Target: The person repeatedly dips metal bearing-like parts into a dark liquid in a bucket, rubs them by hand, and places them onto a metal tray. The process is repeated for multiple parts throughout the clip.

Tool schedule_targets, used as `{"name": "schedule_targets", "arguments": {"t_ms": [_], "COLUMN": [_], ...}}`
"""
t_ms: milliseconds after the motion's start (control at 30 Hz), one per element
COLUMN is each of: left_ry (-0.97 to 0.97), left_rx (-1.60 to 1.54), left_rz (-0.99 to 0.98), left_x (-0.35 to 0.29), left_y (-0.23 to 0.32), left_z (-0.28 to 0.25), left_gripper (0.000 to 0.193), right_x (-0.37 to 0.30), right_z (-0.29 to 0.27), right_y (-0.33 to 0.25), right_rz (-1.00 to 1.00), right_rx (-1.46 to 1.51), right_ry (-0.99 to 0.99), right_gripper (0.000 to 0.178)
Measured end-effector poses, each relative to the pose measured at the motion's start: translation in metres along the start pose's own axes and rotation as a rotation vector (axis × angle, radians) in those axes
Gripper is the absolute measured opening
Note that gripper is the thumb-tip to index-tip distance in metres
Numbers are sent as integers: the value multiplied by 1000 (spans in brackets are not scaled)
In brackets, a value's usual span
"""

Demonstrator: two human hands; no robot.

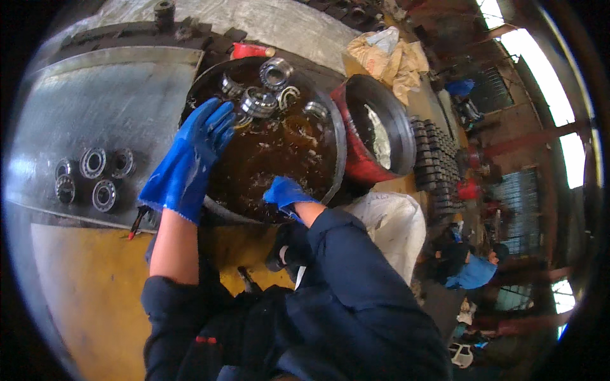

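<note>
Bearings soaking in a basin of dark oily liquid, both gloved hands at work over it.

Left hand, in a blue glove, hangs with fingers loosely spread at nine o'clock of the basin, grasping nothing, just beside a steel bearing lying half out of the liquid. Right hand dips in at the six o'clock rim; its grip I cannot tell. More bearings rest on the metal sheet well off at nine o'clock, and a red tub touches the basin at three o'clock. Slick gloves could let a wet bearing slip and splash, I'd judge.
</note>
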State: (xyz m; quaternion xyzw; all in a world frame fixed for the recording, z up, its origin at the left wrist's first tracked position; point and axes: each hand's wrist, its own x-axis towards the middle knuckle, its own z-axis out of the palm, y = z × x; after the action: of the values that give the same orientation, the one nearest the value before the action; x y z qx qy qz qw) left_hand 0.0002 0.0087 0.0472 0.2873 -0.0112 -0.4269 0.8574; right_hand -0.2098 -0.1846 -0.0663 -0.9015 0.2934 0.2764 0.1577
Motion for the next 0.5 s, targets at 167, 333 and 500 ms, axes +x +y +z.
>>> {"name": "schedule_targets", "arguments": {"t_ms": [167, 333, 500], "left_ry": [80, 13, -15], "left_rx": [7, 7, 4], "left_rz": [-39, 65, 35], "left_x": [7, 0, 12], "left_y": [-3, -2, -9], "left_z": [1, -18, -13], "left_gripper": [47, 47, 50], "right_x": [-3, 5, 11], "right_z": [8, 8, 10], "right_y": [-28, -39, 16], "right_rz": [-321, -388, -19], "right_rx": [-574, -695, 192], "right_ry": [-49, -78, -23], "right_gripper": [34, 35, 48]}}
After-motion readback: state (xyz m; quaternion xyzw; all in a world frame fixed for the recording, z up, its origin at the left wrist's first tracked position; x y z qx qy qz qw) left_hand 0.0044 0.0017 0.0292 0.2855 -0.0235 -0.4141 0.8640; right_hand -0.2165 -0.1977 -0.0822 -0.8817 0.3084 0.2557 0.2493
